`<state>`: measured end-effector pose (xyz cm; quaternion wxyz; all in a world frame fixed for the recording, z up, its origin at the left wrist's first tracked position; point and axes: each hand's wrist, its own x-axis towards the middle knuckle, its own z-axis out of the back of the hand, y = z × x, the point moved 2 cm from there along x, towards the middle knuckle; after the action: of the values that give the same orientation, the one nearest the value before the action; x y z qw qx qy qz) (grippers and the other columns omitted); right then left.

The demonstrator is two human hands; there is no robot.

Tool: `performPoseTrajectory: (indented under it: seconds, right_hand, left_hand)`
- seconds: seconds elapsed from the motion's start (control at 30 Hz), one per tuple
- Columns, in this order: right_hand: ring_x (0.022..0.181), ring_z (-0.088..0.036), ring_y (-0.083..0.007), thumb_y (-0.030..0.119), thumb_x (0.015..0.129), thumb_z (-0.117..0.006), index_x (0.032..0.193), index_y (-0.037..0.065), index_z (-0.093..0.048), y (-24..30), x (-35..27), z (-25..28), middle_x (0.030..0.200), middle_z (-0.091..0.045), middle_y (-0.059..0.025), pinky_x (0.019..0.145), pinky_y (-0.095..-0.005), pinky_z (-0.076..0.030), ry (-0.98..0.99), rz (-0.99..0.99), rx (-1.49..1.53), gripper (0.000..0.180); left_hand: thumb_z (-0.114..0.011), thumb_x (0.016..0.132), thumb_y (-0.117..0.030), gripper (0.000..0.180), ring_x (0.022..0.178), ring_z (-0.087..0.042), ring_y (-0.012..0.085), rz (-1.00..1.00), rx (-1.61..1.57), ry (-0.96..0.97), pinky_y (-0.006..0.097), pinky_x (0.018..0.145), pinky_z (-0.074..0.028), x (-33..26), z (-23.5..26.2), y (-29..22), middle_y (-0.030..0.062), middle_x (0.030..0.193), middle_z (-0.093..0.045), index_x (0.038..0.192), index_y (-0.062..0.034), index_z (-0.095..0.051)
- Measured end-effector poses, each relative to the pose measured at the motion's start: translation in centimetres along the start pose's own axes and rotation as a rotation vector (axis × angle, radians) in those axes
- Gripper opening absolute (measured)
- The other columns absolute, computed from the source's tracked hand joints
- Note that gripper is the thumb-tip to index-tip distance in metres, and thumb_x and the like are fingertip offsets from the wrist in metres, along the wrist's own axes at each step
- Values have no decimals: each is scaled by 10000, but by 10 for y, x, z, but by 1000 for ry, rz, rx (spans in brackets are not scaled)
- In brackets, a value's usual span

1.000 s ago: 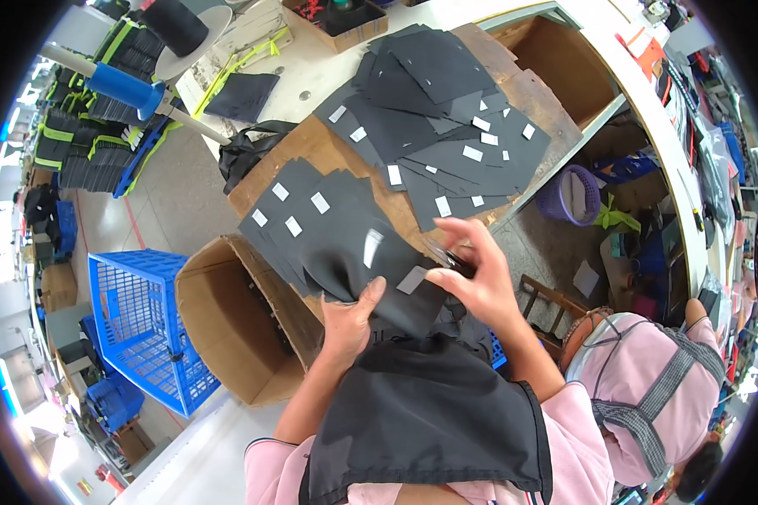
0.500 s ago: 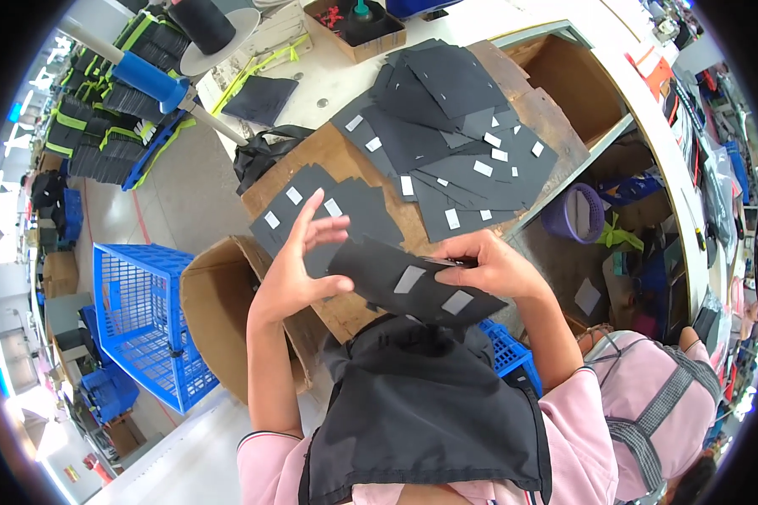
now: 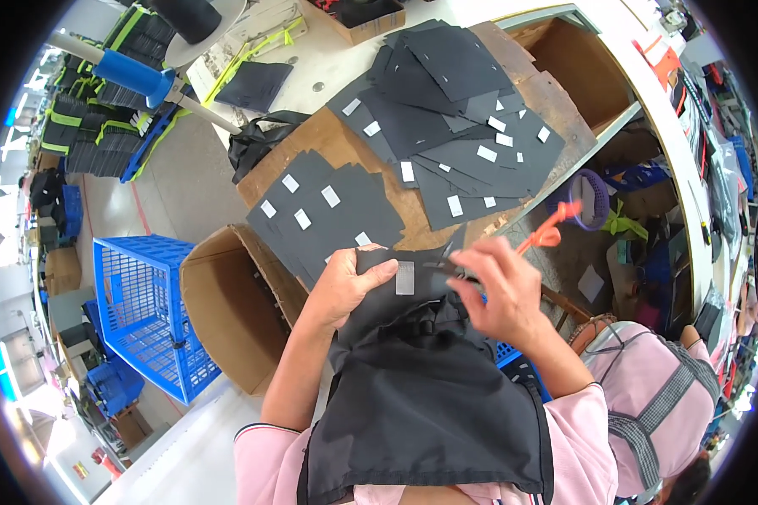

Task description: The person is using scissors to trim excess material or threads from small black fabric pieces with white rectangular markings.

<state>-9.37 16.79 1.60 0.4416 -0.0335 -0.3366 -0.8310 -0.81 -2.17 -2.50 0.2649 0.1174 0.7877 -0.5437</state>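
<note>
The black piece point(image 3: 377, 296), with a pale patch point(image 3: 405, 278), is held just in front of the apron point(image 3: 429, 412). The left hand point(image 3: 341, 288) pinches its left side, thumb on top. The right hand point(image 3: 505, 290) is at its right side, fingers curled close on a small blurred tool point(image 3: 447, 263); whether the tool touches the piece I cannot tell. An orange tie point(image 3: 547, 234) trails beside that hand. Just beyond, a low pile point(image 3: 360, 206) of labelled black sheets lies on the brown board point(image 3: 342, 147), with a larger pile point(image 3: 451, 71) farther right. A box point(image 3: 208, 316) stands to the left, a blue crate point(image 3: 143, 247) beside it. Near the right forearm is a person in pink point(image 3: 674, 412)
</note>
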Motion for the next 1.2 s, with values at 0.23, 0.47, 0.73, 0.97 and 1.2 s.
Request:
performPoseTrajectory:
  seconds: [0.23,0.47,0.73,0.97,1.2]
  right_hand:
    - [600,-568,-220,87,652,-715,931,90,-597,-2,-9,-20,800,-545,-44,513,-312,-445,11,2,195,303]
    - [591,-570,-216,75,631,-723,913,78,-607,-6,-18,-20,778,-557,-43,503,-304,-448,-63,4,203,305]
    - [592,-569,-232,68,647,-714,895,82,-611,2,-10,-16,776,-558,-46,517,-315,-456,61,-32,186,269]
    - [628,-528,-186,45,702,-699,948,58,-600,-27,-3,-29,804,-540,-71,530,-277,-442,-130,-376,415,265]
    - [634,-543,-228,134,760,-676,949,73,-582,-147,52,-82,763,-538,-68,616,-321,-465,-118,-587,154,220]
  left_hand:
    - [-648,804,-137,184,650,-544,72,72,-75,-21,214,594,-439,-8,-12,-3,29,771,-600,882,17,-583]
    - [-639,785,-117,129,620,-521,58,84,-31,-24,209,550,-401,-10,-11,-2,8,715,-583,802,1,-588]
    - [-633,779,-115,115,608,-500,56,44,-19,-49,214,542,-383,-10,-12,-1,-7,694,-571,761,-11,-588]
    - [-700,747,-157,260,753,-547,114,-18,173,-230,245,693,-431,3,42,5,54,845,-616,917,24,-623]
    - [-716,731,-232,805,1248,-320,379,-250,1071,-1030,470,994,-311,48,120,53,209,1407,-225,1383,-111,-259]
